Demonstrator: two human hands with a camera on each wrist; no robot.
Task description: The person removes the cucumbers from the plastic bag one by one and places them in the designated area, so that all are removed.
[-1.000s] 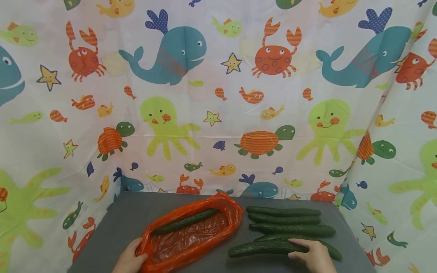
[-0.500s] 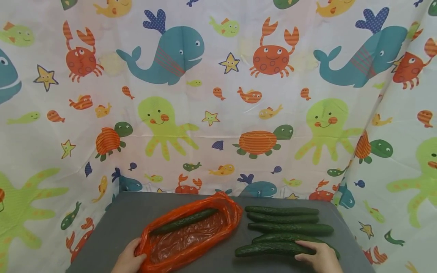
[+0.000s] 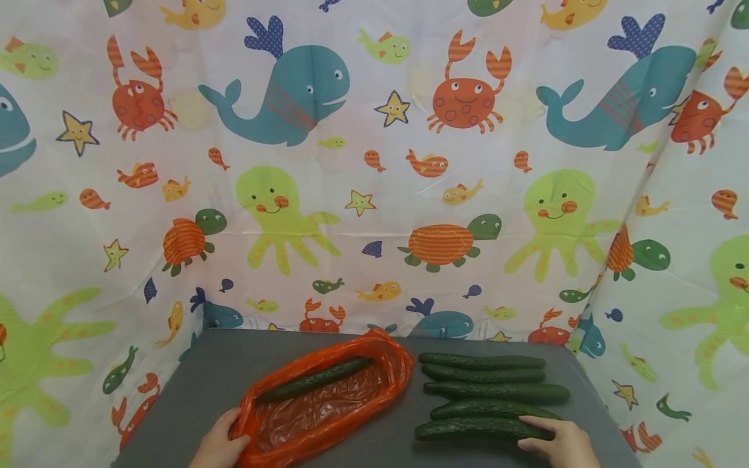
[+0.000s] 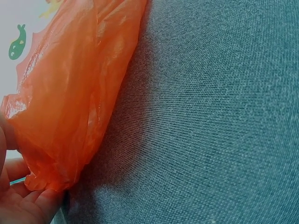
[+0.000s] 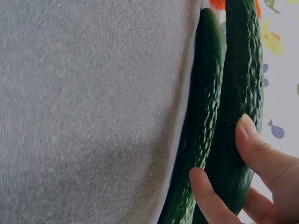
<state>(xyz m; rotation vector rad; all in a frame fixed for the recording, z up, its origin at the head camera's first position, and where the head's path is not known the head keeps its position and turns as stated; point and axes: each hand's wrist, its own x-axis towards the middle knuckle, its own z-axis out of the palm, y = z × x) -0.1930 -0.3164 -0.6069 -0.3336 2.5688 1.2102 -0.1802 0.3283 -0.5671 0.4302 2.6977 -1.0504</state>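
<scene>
My right hand [image 3: 564, 445] holds the right end of the nearest cucumber [image 3: 468, 429]. In the right wrist view, thumb and fingers lie on either side of this cucumber [image 5: 240, 88], one fingertip right at the neighbouring cucumber [image 5: 201, 93]. Several dark green cucumbers lie roughly parallel on the right half of the table, the held one at the front. At left, an orange plastic bag [image 3: 339, 429] lies with its mouth spread upward and a single cucumber [image 3: 316, 380] inside. My left hand [image 3: 219, 445] pinches the bag's near left end; the left wrist view shows the crumpled plastic [image 4: 70, 116] between its fingers.
The grey cloth-covered table [image 3: 234, 357] ends at a curtain [image 3: 363, 260] printed with sea animals, which also runs along both sides. Bag and cucumbers are separated by a narrow strip of table.
My right hand has slid the nearest cucumber to the right, more in line with the row behind it. My left hand keeps its grip on the bag, which stays in place.
</scene>
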